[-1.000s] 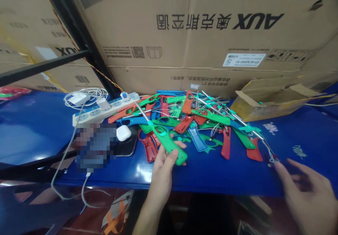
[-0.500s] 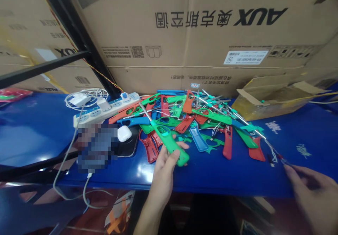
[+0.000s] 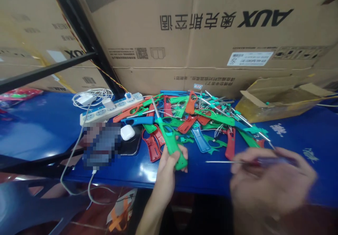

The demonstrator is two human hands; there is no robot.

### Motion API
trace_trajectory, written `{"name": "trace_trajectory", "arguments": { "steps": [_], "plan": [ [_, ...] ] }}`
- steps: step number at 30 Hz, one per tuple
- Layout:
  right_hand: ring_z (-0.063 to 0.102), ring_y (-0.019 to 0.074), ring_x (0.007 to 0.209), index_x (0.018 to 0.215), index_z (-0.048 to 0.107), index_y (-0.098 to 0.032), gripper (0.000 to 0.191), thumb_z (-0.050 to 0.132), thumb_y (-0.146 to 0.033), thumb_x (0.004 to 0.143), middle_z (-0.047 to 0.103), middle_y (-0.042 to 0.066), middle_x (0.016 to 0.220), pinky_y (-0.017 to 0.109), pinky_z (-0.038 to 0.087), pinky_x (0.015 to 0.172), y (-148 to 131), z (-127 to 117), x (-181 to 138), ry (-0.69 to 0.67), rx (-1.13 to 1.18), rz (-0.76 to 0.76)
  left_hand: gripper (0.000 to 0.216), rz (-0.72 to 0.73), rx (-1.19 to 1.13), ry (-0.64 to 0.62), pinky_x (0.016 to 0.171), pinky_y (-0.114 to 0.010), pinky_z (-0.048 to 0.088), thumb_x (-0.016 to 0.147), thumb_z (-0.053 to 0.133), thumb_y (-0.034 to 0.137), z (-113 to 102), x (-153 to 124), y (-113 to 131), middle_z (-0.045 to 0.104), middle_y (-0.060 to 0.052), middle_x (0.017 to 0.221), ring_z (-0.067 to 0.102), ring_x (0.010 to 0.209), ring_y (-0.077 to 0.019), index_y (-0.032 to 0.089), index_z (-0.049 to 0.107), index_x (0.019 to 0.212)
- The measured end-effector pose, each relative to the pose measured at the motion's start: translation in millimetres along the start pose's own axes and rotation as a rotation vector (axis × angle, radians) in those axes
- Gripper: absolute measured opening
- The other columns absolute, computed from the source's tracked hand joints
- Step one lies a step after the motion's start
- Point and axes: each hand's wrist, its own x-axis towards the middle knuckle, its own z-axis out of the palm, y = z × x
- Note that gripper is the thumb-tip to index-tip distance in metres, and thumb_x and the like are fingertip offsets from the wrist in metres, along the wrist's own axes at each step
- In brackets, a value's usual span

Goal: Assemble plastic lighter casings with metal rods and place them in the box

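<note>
Green plastic handle piece [image 3: 173,145], tipped with a thin metal tube [image 3: 155,108], held in the left hand [image 3: 170,159]. The grip is closed around the lower end of the handle, thumb on top, so that the tube points up and away from the person and the open face of the piece is turned toward the camera, probably to keep it in plain sight. It is raised just above the near edge of the blue table [image 3: 34,129].

The right hand [image 3: 271,184] is blurred by motion. Its grip appears pinched on a thin tool [image 3: 224,162], whose slim metal shaft lies level and points left toward the handle piece, well apart from it.

Behind both hands lies a loose heap [image 3: 211,122] of like pieces in green, red and blue, within easy reach. Left of it are a power strip [image 3: 105,111] and a white earbud case [image 3: 127,132]. An open carton [image 3: 277,101] stands to the right, with large cartons [image 3: 211,34] stacked behind.
</note>
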Motion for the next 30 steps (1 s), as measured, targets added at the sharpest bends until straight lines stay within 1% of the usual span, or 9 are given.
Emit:
{"name": "trace_trajectory", "arguments": {
  "steps": [1,2,3,5,7,9,13,20,30],
  "plan": [
    [0.052,0.0117,0.043,0.114,0.054,-0.025,0.011,0.048,-0.031,0.106,0.061,-0.004,0.068,0.026,0.039,0.039,-0.9,16.8,-4.9,-0.002,0.092,0.006,0.029,0.024,0.019,0.005,0.055,-0.024,0.047,0.098,0.061,0.037,-0.1,0.1,-2.2,0.06,0.0,0.086,0.05,0.059,-0.0109,0.02,0.057,0.121],
    [0.052,0.011,0.043,0.114,0.053,-0.024,0.012,0.05,-0.032,0.106,0.062,-0.005,0.068,0.024,0.04,0.038,-0.1,29.8,-9.5,-0.028,0.131,0.048,0.026,0.037,0.038,0.018,0.054,-0.023,0.048,0.098,0.062,0.038,-0.1,0.1,-4.3,0.06,0.0,0.087,0.05,0.058,-0.0102,0.021,0.057,0.117],
    [0.052,0.0104,0.042,0.113,0.053,-0.023,0.013,0.05,-0.033,0.106,0.063,-0.005,0.067,0.023,0.041,0.037,1.9,38.8,-14.1,-0.034,0.156,0.062,0.023,0.036,0.055,0.034,0.052,-0.022,0.048,0.098,0.062,0.039,0.3,0.0,-6.1,0.058,0.001,0.087,0.049,0.057,-0.0096,0.021,0.057,0.112],
    [0.054,0.0098,0.042,0.113,0.053,-0.022,0.015,0.052,-0.036,0.106,0.064,-0.005,0.068,0.022,0.042,0.036,7.3,46.5,-22.4,-0.032,0.157,0.054,0.022,-0.004,0.078,0.057,0.045,-0.02,0.047,0.097,0.063,0.041,1.4,-0.5,-8.1,0.054,0.003,0.084,0.046,0.054,-0.0085,0.021,0.056,0.103],
    [0.054,0.0095,0.041,0.111,0.054,-0.022,0.016,0.054,-0.037,0.105,0.065,-0.005,0.067,0.022,0.042,0.036,12.0,45.8,-28.9,-0.003,0.144,-0.009,0.022,-0.055,0.078,0.053,0.039,-0.019,0.045,0.097,0.063,0.043,2.6,-1.3,-8.4,0.052,0.003,0.084,0.045,0.051,-0.0078,0.022,0.055,0.1],
    [0.054,0.0094,0.042,0.11,0.054,-0.021,0.016,0.056,-0.036,0.105,0.066,-0.004,0.068,0.022,0.042,0.037,14.4,42.9,-32.6,-0.019,0.132,-0.038,0.021,-0.071,0.067,0.042,0.038,-0.019,0.046,0.098,0.061,0.042,3.2,-1.8,-7.8,0.053,0.003,0.088,0.046,0.051,-0.0073,0.023,0.054,0.103],
    [0.055,0.009,0.043,0.111,0.053,-0.023,0.014,0.053,-0.035,0.106,0.067,-0.004,0.07,0.022,0.044,0.039,15.2,42.0,-34.1,-0.09,0.103,-0.007,0.018,-0.066,0.064,0.027,0.04,-0.02,0.05,0.1,0.059,0.039,3.0,-1.1,-7.7,0.053,0.003,0.091,0.048,0.052,-0.0068,0.023,0.053,0.105],
    [0.053,0.0088,0.04,0.111,0.052,-0.023,0.014,0.051,-0.035,0.106,0.066,-0.004,0.068,0.022,0.044,0.038,15.8,41.9,-33.2,-0.087,0.059,-0.028,0.019,-0.078,0.07,0.012,0.041,-0.02,0.051,0.101,0.057,0.039,3.2,-0.6,-7.6,0.053,0.003,0.092,0.048,0.052,-0.0067,0.023,0.052,0.11],
    [0.052,0.0084,0.04,0.112,0.055,-0.022,0.015,0.051,-0.036,0.106,0.065,-0.004,0.066,0.022,0.042,0.037,13.2,43.1,-31.3,-0.052,0.04,-0.018,0.018,-0.073,0.071,0.007,0.041,-0.021,0.051,0.101,0.057,0.039,3.2,-0.8,-8.0,0.053,0.002,0.091,0.047,0.052,-0.0072,0.022,0.052,0.107]
  ]
}}
